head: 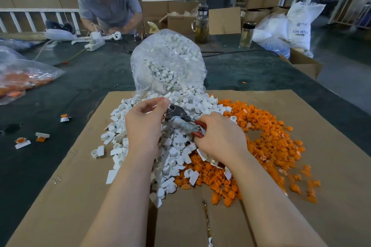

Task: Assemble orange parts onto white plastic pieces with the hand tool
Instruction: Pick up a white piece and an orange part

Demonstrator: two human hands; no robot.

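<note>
Your right hand [218, 136] grips the red handles of the hand tool [181, 119]; your left hand [143, 120] is curled at the tool's head, can't tell what it pinches. White pieces [172, 152] sit under both hands, orange parts [267, 142] just right of your right. Only a few finished assemblies [23, 142] lie well left; nearly everything remains.

Dark green-covered table [96, 78] observed, overlaid near its front edge with flattened brown cardboard [313, 166]. On the cardboard: heaped white plastic pieces [176, 152] and, touching them on the right, orange parts [269, 146]. Directly on the cover: assembled pieces [32, 139] at left, clear bag of orange parts [22, 80], two jars [247, 35] at the far edge.
</note>
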